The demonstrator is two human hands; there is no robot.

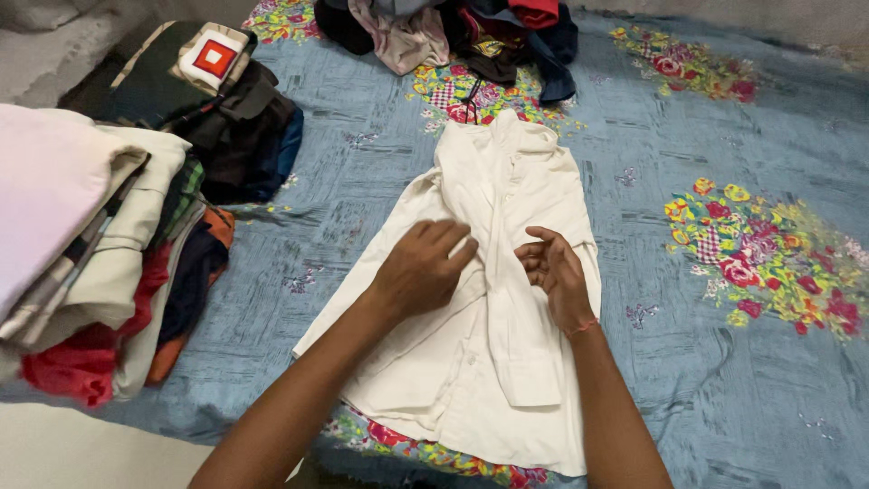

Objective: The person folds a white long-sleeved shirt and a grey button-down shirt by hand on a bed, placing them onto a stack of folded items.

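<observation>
Both hands (489, 267) press a soft, creased cream shirt (489, 380).

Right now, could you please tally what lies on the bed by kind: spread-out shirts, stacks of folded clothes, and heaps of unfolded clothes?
Spread-out shirts: 1, the cream shirt under the left hand and right hand.
Folded stacks: 2, the near stack and the dark stack.
Unfolded heaps: 1, the heap.
Total: 4
</observation>
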